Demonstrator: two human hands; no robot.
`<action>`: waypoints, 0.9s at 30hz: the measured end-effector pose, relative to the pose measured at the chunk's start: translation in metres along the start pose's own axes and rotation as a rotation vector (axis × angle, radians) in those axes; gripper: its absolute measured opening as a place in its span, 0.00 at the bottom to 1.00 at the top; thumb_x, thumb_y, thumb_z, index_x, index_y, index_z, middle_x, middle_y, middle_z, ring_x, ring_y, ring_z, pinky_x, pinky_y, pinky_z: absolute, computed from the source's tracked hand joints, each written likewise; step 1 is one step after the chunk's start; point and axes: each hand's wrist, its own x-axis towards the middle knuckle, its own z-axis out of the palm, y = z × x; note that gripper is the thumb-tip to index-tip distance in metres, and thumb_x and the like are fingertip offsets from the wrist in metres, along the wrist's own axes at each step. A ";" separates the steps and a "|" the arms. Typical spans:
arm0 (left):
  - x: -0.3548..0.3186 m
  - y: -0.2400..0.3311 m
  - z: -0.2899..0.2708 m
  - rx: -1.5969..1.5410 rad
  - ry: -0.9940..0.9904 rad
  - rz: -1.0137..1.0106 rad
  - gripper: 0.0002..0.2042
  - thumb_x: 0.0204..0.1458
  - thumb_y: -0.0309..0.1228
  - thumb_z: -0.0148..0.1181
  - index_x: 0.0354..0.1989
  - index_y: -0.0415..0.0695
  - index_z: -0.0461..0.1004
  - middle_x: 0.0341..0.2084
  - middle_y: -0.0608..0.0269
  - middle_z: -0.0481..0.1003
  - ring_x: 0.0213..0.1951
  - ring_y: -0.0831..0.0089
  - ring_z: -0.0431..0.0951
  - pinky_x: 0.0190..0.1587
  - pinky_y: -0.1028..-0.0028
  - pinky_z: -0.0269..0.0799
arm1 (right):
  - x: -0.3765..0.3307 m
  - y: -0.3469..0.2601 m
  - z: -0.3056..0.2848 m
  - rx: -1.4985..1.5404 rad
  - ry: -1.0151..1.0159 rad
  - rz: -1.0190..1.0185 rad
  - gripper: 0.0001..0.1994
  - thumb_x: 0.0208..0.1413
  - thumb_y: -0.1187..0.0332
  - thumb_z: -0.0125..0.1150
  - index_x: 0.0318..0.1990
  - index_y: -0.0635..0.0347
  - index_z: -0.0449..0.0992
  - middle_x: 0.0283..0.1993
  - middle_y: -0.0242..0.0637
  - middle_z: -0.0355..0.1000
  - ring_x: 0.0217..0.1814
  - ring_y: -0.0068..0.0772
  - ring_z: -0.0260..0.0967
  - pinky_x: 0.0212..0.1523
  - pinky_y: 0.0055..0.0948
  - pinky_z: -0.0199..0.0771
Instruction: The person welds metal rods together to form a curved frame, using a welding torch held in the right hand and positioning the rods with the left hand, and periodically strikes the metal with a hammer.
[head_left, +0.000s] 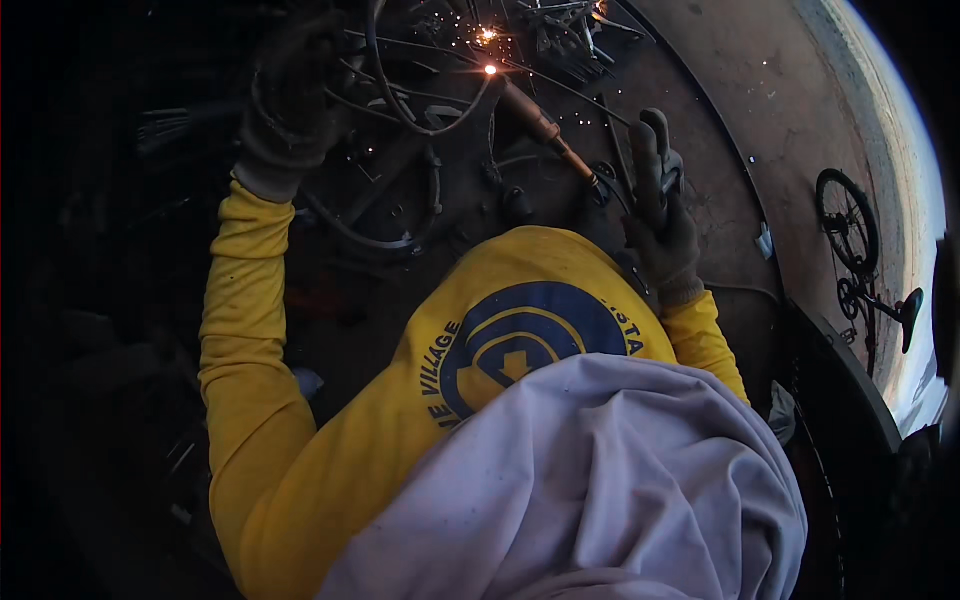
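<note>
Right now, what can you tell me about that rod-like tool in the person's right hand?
It looks like a welding electrode holder: dark clamp handles gripped upright in the gloved right hand, near the ground. From it a thin rod, brownish along its length, slants up and left. Its far tip glows bright orange, throwing small sparks, and meets a dark tangle of metal bars and wires.

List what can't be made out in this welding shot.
Head view only:
- Left hand: what the glove grips is lost in darkness.
- Metal rods: joint hidden by spark glare.
- Right hand on the welding holder: grip hidden by glove.
- Lap: covered by pale cloth.
</note>
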 end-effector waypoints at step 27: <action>0.017 0.012 -0.013 0.156 0.061 0.189 0.43 0.41 0.36 0.80 0.67 0.49 0.61 0.51 0.55 0.75 0.47 0.52 0.79 0.49 0.60 0.78 | 0.001 0.000 0.003 -0.069 -0.011 0.007 0.22 0.51 0.60 0.71 0.48 0.67 0.75 0.38 0.54 0.77 0.38 0.53 0.79 0.40 0.41 0.75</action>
